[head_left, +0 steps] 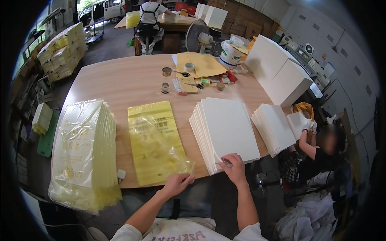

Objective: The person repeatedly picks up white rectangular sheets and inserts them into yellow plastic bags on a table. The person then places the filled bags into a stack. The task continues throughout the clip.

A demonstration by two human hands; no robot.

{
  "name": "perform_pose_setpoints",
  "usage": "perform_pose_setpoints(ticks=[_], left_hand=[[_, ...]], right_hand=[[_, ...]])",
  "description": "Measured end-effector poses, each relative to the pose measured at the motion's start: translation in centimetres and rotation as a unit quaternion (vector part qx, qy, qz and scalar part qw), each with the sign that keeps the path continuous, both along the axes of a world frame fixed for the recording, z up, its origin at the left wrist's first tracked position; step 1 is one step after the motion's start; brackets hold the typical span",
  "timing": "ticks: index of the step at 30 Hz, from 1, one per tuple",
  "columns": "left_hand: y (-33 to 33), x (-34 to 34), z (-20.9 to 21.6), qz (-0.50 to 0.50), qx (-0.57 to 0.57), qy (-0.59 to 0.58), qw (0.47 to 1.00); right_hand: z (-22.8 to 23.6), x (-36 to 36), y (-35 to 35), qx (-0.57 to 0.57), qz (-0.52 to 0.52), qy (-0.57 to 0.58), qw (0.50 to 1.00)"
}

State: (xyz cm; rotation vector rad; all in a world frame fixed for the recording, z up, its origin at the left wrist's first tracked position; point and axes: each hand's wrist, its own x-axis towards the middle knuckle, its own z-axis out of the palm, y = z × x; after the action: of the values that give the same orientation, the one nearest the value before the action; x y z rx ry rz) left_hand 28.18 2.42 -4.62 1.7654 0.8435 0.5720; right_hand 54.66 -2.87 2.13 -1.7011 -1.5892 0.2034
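we see a flat yellow plastic bag (150, 142) on the wood-grain surface (132, 78), lying just beyond the left hand (179, 184) and mostly to its left, so that the hand is by its near right corner. the bag's long axis runs away from us, the far end leaning a little left, and its printed face is up. across it stretches crumpled translucent plastic film (161, 141), running slantwise from the bag's far left part down to the left hand, where thumb and fingers are pinched together on its near end.

to the right we have a stack of white boards (229, 126), slightly fanned along its left side. it lies just beyond the right hand (234, 170), whose bent fingers touch its near edge; we cannot tell whether they grip a board. the stack's long axis also points away from us, its far end leaning left.

left of the yellow bag, a fanned pile of translucent yellow bags (80, 148) lies lengthwise away from us, its near end overhanging the surface, well apart from both hands.
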Motion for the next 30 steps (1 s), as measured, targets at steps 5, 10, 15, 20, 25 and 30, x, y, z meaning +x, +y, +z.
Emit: perform_pose_setpoints(ticks=[5, 10, 15, 20, 25, 30], left_hand=[[3.4, 5.0, 0.0, -0.030, -0.428, -0.247, 0.869], [4.2, 3.4, 0.9, 0.024, -0.382, -0.161, 0.910], [2.9, -4.3, 2.8, -0.006, -0.373, -0.143, 0.917], [1.8, -5.8, 5.7, 0.004, -0.073, 0.075, 0.994], [2.8, -5.5, 6.1, 0.086, -0.023, 0.141, 0.986], [4.7, -8.5, 5.2, 0.086, -0.179, -0.010, 0.980]], right_hand=[[3.2, -4.3, -2.1, 0.011, -0.027, -0.034, 0.999], [2.5, -3.3, -8.1, -0.015, -0.030, 0.234, 0.972], [-6.7, 2.7, -12.2, -0.266, -0.097, 0.617, 0.734], [-3.6, -10.6, -4.3, -0.161, -0.017, 0.579, 0.800], [-2.2, -18.7, -1.8, -0.010, 0.130, 0.088, 0.988], [-1.7, -15.0, -1.3, -0.089, 0.094, 0.464, 0.876]])
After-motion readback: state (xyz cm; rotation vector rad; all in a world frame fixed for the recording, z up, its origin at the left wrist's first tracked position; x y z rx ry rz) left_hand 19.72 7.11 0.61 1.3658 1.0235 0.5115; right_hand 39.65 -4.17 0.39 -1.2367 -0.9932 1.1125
